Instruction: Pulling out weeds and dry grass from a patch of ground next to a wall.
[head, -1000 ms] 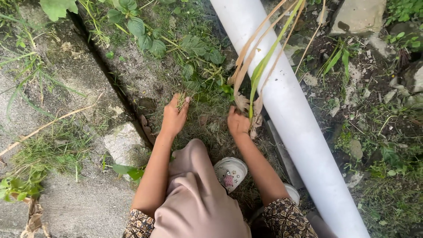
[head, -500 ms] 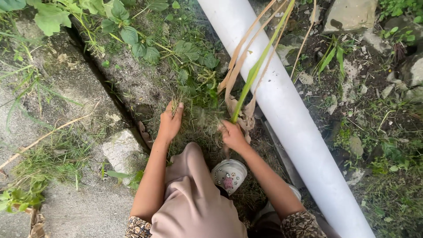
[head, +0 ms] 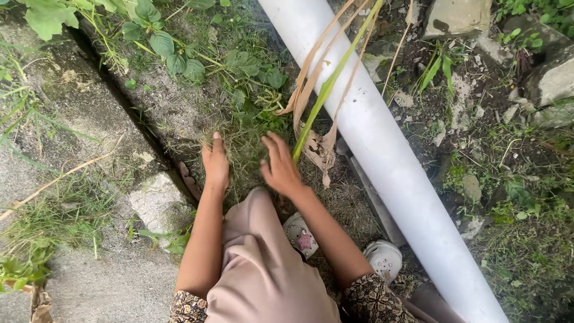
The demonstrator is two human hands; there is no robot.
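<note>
A person crouches over weedy ground, both bare arms reaching toward the middle of the frame. The left hand (head: 215,164) lies flat on a patch of thin, wiry green grass (head: 242,149), fingers straight and close together, gripping nothing. The right hand (head: 280,168), just beside it, has fingers loosely spread and slightly curled, resting on the same tuft. A long green stalk with dry tan leaves (head: 326,90) rises beside the right fingertips, crossing a thick white plastic pipe (head: 388,161) running diagonally from top centre to lower right.

Smooth white plastic pipe (head: 382,155); rough grey concrete slab (head: 78,179); dry papery leaf strips (head: 314,101); matt beige cloth (head: 263,269).
</note>
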